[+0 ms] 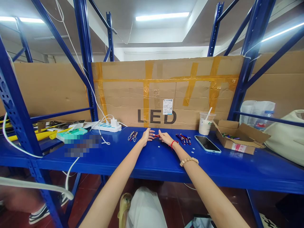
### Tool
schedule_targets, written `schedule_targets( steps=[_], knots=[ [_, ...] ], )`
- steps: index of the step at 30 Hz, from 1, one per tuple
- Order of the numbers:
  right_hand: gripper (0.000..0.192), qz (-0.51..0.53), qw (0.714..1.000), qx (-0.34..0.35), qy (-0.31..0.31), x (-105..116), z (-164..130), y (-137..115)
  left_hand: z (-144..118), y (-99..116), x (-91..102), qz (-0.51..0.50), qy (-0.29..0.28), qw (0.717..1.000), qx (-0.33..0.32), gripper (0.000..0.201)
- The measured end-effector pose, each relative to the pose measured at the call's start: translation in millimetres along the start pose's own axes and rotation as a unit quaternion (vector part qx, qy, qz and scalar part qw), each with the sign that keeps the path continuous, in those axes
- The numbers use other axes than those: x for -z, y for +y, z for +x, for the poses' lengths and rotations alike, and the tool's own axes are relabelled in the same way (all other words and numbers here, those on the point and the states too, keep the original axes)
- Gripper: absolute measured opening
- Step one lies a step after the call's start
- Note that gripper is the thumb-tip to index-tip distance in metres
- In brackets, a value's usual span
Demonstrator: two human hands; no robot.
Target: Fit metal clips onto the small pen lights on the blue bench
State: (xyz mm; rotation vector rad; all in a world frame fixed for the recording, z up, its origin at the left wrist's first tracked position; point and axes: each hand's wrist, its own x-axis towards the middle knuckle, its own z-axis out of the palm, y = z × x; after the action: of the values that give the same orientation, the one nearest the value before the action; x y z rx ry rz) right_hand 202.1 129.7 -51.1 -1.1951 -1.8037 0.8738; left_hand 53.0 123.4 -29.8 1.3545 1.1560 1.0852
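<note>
Both arms are stretched out across the blue shelf [152,161] and the hands meet near the cardboard backing [166,91] marked LED; the left hand [147,135] lies with its fingers loosely spread toward the right, and the right hand [165,138] sits at its three o'clock, fingertips drawn together in a pinch on a small red pen-like piece [156,135] that bridges the gap between the two hands, though whether the left fingertips actually grip it is too small to tell. A red cord and a bead bracelet [188,161] ring the right wrist and forearm. At nine o'clock from the hands a few silvery pieces [132,136] rest on the shelf, and at three o'clock there is a cluster of blue and red pieces [183,138], then a phone [207,144] lying flat, with a plastic cup [206,123] at its twelve o'clock and an open carton [239,136] further right. A white power strip [108,127] sits out at ten o'clock. To my eye, handling this well calls for a steady pinch close to the end of the little red piece, keeping it level with the left hand bracing, because the parts are slim and would roll on the smooth metal; the tiny pale dots [161,146] on the shelf near the right wrist look easy to scatter with a sleeve or forearm
</note>
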Motion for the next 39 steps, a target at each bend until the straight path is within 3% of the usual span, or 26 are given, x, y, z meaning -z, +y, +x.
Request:
schedule_targets(
  steps=[3, 7, 9, 12, 15, 19, 21, 24, 26, 33, 39],
  knots=[
    [0.061, 0.019, 1.000, 0.010, 0.010, -0.9, -2.2, -5.2, -3.4, -0.3, -2.4, 0.031, 0.007, 0.999, -0.021, 0.041],
    [0.038, 0.034, 0.999, 0.028, 0.003, -2.3, -5.7, -14.6, -7.1, -2.1, -4.7, 0.050, -0.049, 0.995, -0.077, 0.036],
    [0.035, 0.053, 0.998, 0.032, 0.000, -2.8, -7.5, -19.6, -6.4, -3.2, -4.9, 0.046, -0.050, 0.993, -0.097, 0.032],
    [0.039, 0.058, 0.998, 0.013, 0.008, -3.1, -9.9, -25.8, -2.1, -4.6, -3.7, 0.076, 0.034, 0.989, -0.124, 0.028],
    [0.039, -0.008, 0.999, -0.032, 0.042, -2.3, -10.8, -27.2, 2.6, -5.0, -0.1, 0.116, 0.129, 0.976, -0.133, 0.029],
    [0.033, -0.085, 0.987, -0.076, 0.115, 3.5, -10.5, -21.5, 2.2, -3.2, 7.1, 0.182, 0.201, 0.955, -0.122, 0.037],
    [0.029, -0.137, 0.973, -0.097, 0.160, 7.6, -12.0, -19.0, -1.6, -1.8, 9.3, 0.262, 0.222, 0.932, -0.116, 0.034],
    [0.027, -0.218, 0.942, -0.136, 0.215, 11.7, -16.9, -19.5, -8.5, -0.4, 8.7, 0.472, 0.217, 0.849, -0.098, 0.028],
    [0.026, -0.265, 0.920, -0.164, 0.236, 12.3, -20.3, -21.6, -12.0, -0.1, 6.8, 0.543, 0.205, 0.810, -0.084, 0.026],
    [0.047, -0.362, 0.853, -0.277, 0.255, 13.4, -20.7, -20.3, -14.8, -1.3, 4.3, 0.599, 0.199, 0.774, -0.050, 0.028],
    [0.042, -0.396, 0.842, -0.280, 0.237, 15.5, -18.7, -14.9, -10.3, -3.5, 8.2, 0.621, 0.199, 0.757, -0.037, 0.032]
  ],
)
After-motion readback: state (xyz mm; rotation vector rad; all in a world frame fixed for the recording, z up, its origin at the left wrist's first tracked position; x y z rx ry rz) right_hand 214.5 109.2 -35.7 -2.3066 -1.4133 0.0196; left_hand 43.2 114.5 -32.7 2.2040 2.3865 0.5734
